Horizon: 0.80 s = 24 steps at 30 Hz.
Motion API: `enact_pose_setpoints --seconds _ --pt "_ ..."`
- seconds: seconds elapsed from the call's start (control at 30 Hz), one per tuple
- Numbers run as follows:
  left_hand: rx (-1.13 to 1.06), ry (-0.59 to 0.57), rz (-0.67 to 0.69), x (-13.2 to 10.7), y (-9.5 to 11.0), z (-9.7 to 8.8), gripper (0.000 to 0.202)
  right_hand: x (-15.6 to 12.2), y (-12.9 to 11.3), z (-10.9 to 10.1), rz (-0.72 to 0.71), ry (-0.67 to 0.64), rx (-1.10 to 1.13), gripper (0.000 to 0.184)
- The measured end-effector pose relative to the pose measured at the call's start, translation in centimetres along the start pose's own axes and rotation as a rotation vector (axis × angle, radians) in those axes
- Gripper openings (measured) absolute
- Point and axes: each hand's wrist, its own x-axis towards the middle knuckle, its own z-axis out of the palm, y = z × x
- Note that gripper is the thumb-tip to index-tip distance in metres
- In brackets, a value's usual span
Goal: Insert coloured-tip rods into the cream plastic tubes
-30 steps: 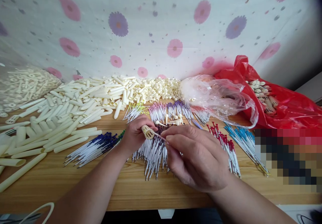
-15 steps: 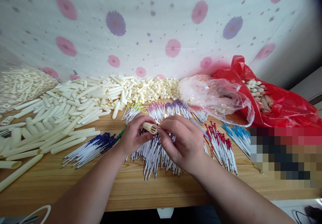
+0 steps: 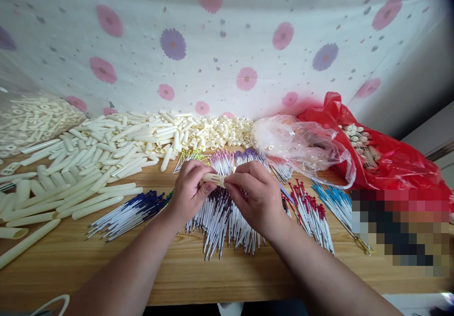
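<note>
In the head view, my left hand (image 3: 193, 188) grips a short cream slotted plastic tube (image 3: 213, 179) between thumb and fingers. My right hand (image 3: 257, 195) pinches at the tube's right end; whatever small piece its fingertips may hold there is hidden. A small cream bit shows just above the right fingertips. Beneath both hands lie white pen refills (image 3: 213, 228) with dark purple ends. Blue-ended refills (image 3: 131, 212) lie left of my left hand, and red-ended refills (image 3: 312, 214) to the right of my right hand.
Cream pen barrels (image 3: 106, 150) cover the table's left side. Slotted cream tubes (image 3: 222, 131) are heaped at the back. A clear plastic bag (image 3: 301, 143) and a red bag (image 3: 400, 164) stand back right. Light-blue-ended refills (image 3: 335, 207) lie near the red bag. A flowered curtain (image 3: 213, 37) hangs behind.
The slotted tube has turned from its open end facing me to lying nearly sideways. My right fingertips have closed in on its right end. The camera view has shifted slightly.
</note>
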Motion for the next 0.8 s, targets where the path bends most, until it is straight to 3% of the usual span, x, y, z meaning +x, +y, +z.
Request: enact_pose_setpoints --seconds 0.13,0.3,0.63,0.7,0.8 --pt "0.105 0.046 0.033 -0.1 0.1 0.1 0.051 0.1 0.2 0.1 0.07 0.0 0.105 0.009" --pt "0.218 0.109 0.07 -0.2 0.3 0.1 0.052 0.2 0.1 0.2 0.286 -0.016 0.356 0.011" --pt "0.401 0.152 0.087 -0.2 -0.2 0.0 0.047 -0.9 0.4 2.2 0.658 0.051 0.593 0.009" --pt "0.389 0.149 0.075 -0.2 -0.2 0.1 0.046 -0.9 0.7 2.2 0.624 0.026 0.547 0.01" --pt "0.315 0.113 0.041 -0.2 -0.2 0.1 0.042 -0.6 0.9 1.8 0.408 -0.011 0.351 0.014"
